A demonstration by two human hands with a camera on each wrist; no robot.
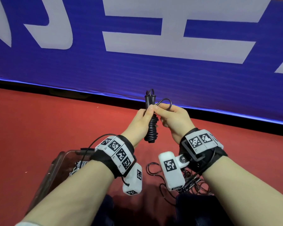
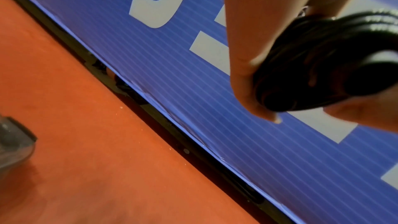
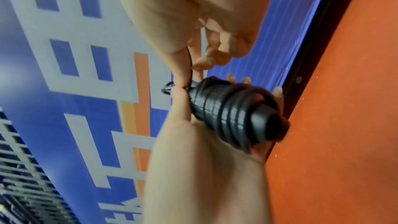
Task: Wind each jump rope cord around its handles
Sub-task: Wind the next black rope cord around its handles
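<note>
A black jump rope bundle (image 1: pixel 151 126) hangs in the air at the middle of the head view, its cord coiled round the paired handles. My left hand (image 1: pixel 146 115) grips the bundle near its upper half, thumb across the coils. My right hand (image 1: pixel 159 110) pinches the last loop of cord (image 1: pixel 166 103) right beside the handle tops (image 1: pixel 149 97). The left wrist view shows the coiled bundle (image 2: pixel 323 60) between my fingers (image 2: pixel 243 57). From the right wrist, the same wound bundle (image 3: pixel 228 113) lies in the left palm, and the right fingertips (image 3: pixel 183 72) hold the cord end.
A clear plastic bin (image 1: pixel 59 162) with wound ropes stands on the red floor (image 1: pixel 39 128) at lower left. Loose black cords (image 1: pixel 191 181) lie tangled on the floor under my right wrist. A blue banner wall (image 1: pixel 137 62) rises just beyond the hands.
</note>
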